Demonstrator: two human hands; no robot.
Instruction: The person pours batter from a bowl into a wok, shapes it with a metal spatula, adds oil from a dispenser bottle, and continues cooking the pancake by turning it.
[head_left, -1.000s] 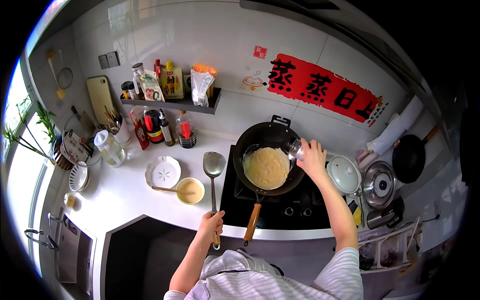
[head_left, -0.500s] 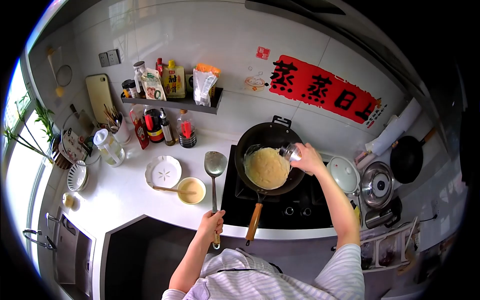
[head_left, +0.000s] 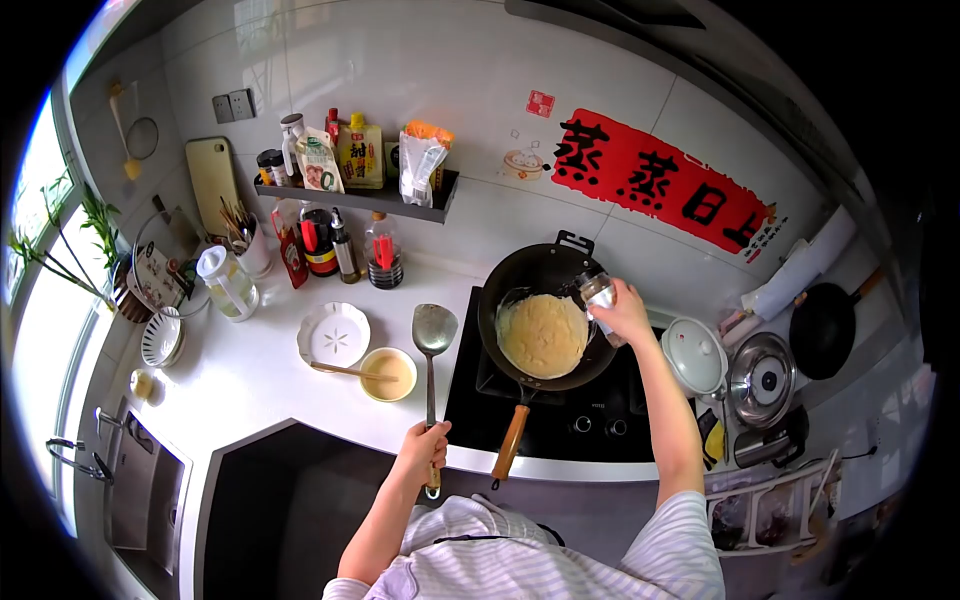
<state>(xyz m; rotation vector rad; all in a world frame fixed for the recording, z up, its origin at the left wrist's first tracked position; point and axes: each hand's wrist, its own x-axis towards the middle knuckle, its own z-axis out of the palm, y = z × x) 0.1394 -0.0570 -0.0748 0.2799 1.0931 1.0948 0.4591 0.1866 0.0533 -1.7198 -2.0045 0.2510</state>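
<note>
wall shelf (head_left: 425,208) w/ bottles & packets; sink (head_left: 150,490) l.

The left forearm rises from below the worktop's front edge, and the left hand (head_left: 427,445) closes in a firm grip just beyond that edge (knuckles up, fingers wrapped round). The right arm reaches farther, crossing the front edge toward the back edge, elbow slightly bent. The right hand (head_left: 622,312) is raised above the worktop's level, fingers curled in a grip, with the wrist bent toward the left.
</note>
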